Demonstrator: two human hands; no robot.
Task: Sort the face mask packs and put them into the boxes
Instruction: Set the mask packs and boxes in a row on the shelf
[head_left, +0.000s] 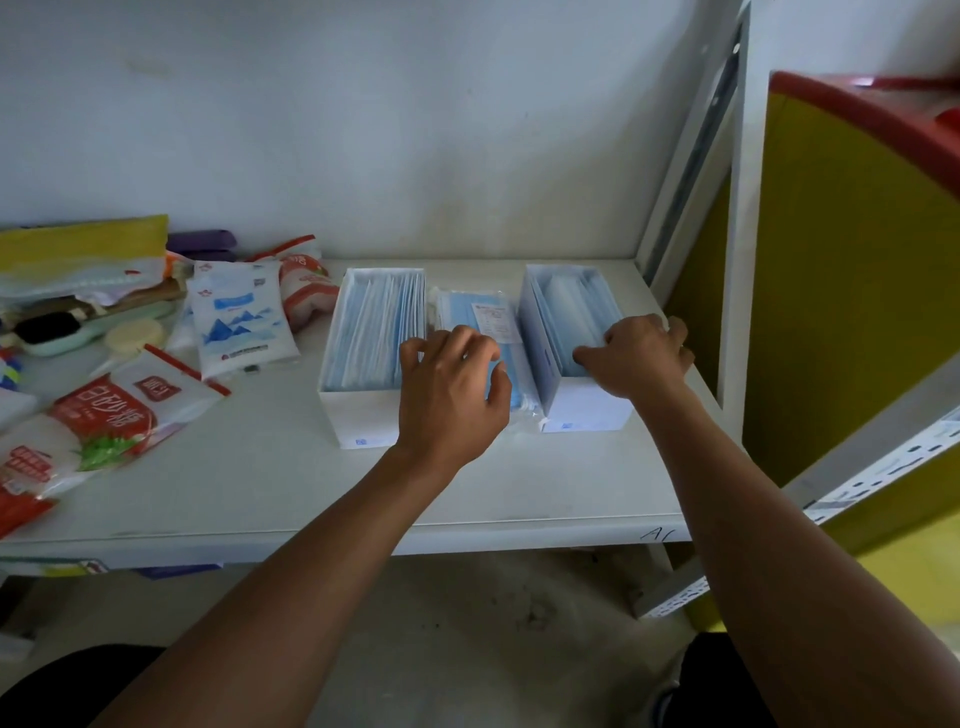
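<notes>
Two boxes, left box (363, 415) & right box (587, 410), flank loose mask packs (478, 312) near shelf's (260, 467) right edge, free shelf in front. L hand (452, 384) fingers (415, 356) curl over the packs, grip unclear; R hand (639, 353) clasps right box's wall.

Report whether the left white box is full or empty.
Nearly full. The left white box is open on top, and blue mask packs stand on edge inside it, filling it almost from wall to wall.

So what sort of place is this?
Probably a small shop or stockroom: a white metal shelf beside a slotted rail, bags of sugar lying on it, and two open boxes of face masks.
</notes>
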